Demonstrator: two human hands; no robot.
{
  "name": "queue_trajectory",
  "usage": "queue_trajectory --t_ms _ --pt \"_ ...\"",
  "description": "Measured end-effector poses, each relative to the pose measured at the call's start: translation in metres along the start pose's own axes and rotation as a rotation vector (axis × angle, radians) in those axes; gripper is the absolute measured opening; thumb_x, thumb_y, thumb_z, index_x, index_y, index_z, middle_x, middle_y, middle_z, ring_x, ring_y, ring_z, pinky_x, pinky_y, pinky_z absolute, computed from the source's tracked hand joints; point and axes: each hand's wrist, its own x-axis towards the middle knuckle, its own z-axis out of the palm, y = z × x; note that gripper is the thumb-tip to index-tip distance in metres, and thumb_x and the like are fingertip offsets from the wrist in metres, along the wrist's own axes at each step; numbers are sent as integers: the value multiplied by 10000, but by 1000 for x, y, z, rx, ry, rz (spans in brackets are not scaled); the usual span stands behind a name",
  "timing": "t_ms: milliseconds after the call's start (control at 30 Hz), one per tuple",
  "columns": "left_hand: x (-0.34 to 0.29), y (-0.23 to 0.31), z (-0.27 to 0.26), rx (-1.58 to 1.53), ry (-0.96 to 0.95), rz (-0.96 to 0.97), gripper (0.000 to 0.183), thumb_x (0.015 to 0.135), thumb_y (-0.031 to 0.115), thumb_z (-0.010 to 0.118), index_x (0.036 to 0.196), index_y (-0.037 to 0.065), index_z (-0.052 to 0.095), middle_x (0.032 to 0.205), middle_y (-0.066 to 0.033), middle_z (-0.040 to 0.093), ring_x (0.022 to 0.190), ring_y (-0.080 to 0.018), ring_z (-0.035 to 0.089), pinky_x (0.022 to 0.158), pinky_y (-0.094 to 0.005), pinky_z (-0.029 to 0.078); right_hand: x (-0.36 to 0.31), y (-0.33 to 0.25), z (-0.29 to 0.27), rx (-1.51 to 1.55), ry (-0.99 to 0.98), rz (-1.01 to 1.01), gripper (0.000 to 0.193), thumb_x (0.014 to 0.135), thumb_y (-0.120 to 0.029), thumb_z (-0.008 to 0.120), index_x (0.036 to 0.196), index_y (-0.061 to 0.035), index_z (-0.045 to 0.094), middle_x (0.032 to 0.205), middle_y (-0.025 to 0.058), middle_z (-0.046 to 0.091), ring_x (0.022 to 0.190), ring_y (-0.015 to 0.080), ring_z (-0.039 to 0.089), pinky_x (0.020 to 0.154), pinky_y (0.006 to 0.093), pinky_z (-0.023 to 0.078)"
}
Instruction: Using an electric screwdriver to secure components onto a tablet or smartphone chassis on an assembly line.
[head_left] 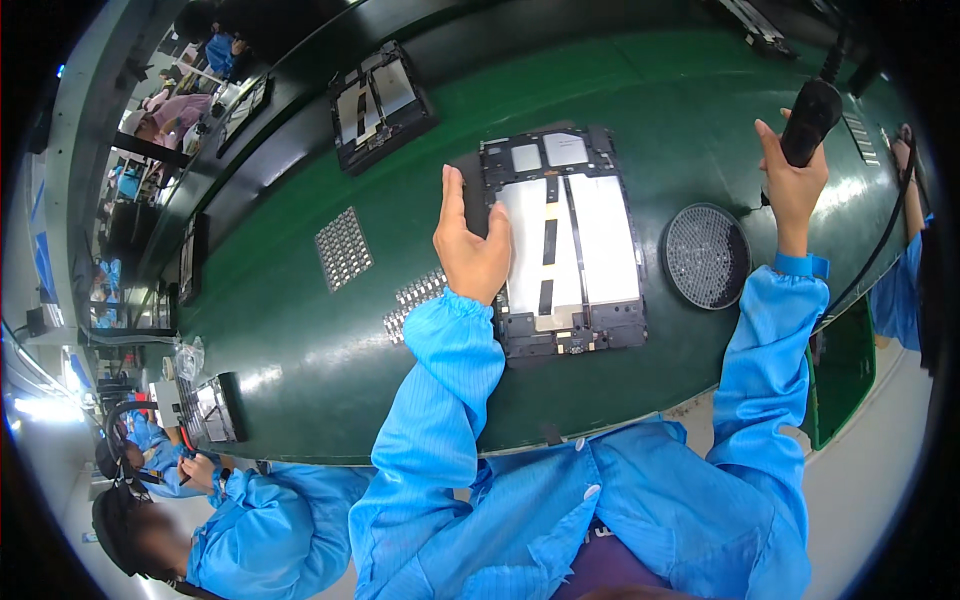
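An opened tablet (612, 240) lies on the green bench in front of me, its pale battery panels, black strips and dark frame exposed. My left hand (472, 245) is at the tablet's left edge, fingers stretched out and thumb apart over the rim; whether it presses on the tablet I cannot tell. On the right, my right hand (797, 190) is closed around a black electric screwdriver (812, 118), whose cord runs up and away. The screwdriver's bit end points down beside a round black dish (706, 256) with a gridded inside.
Beyond the tablet lies a stack of similar opened tablets (382, 105). Two sheets of small metal parts, one a tray (343, 249), lie left of my left hand. A green crate (842, 375) stands below the bench at right. A co-worker in blue (275, 530) sits at left.
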Motion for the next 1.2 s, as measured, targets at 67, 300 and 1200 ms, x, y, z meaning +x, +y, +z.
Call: queue_trajectory --t_ms 67,300,1200 --pt "0 -3 2 -53 61 12 564 765 -45 484 1311 -102 354 1379 -268 355 1264 -322 402 1021 -321 341 0 -2 0 -19 -2 19 342 757 -147 752 1042 -40 597 650 -21 549 515 52 493 470 200 392" --pt "-4 4 10 -3 78 17 557 761 -86 396 1318 -65 374 1376 -255 367 1256 -326 413 1010 -307 352 2 2 -6 -24 13 13 381 729 -159 782 1039 -36 599 646 -26 556 512 44 496 472 191 395" --pt "-33 42 20 -64 -4 28 128 879 96 582 955 45 671 866 -68 700 840 -178 661 1082 -508 192 -47 -49 28 581 -322 82 270 729 10 729 933 24 554 602 36 593 470 105 569 447 220 455"
